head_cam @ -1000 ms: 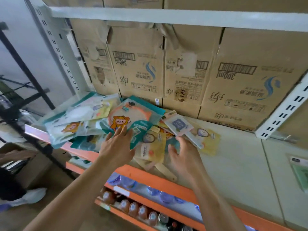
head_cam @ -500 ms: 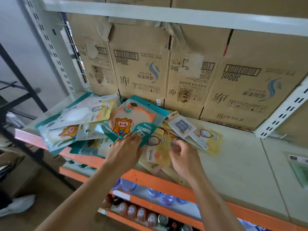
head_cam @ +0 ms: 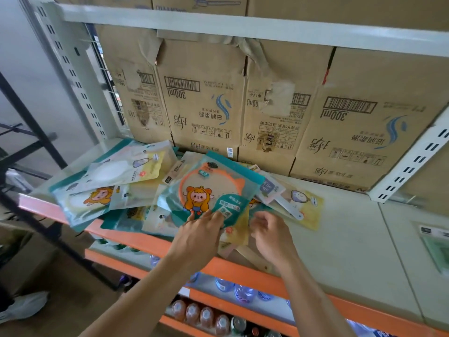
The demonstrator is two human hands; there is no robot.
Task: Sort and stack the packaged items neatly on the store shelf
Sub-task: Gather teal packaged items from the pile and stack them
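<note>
Head view as I see it from the remote station. A pale shelf (head_cam: pixel 352 251) with an orange front lip runs across the frame. Brown cartons (head_cam: pixel 201 98) printed "300ml" stand along its back under an upper shelf (head_cam: pixel 243 25). A slotted upright (head_cam: pixel 70 69) stands at the left end, with a black rack (head_cam: pixel 29 142) beyond it. Below the lip, lower shelves hold water bottles (head_cam: pixel 243 291) and capped drink bottles (head_cam: pixel 199 314). The packets (head_cam: pixel 116 176) lie in a loose, overlapping heap on the left half of the shelf, some overhanging the lip. A teal packet (head_cam: pixel 211 188) with a cartoon figure lies on top near the middle. A yellow packet (head_cam: pixel 303 203) sits at the heap's right edge. The packets underneath are largely covered, and their print is too small for me to read. A green packet (head_cam: pixel 437 249) on the far right is cut off by the frame edge. The left hand (head_cam: pixel 196 239) rests with nearly straight fingers on the near corner of the teal packet, and its thumb is hidden. The right hand (head_cam: pixel 272 237) is just beside that corner, over the heap, with its fingers curled inward and blurred. I cannot tell whether they pinch a packet edge.
</note>
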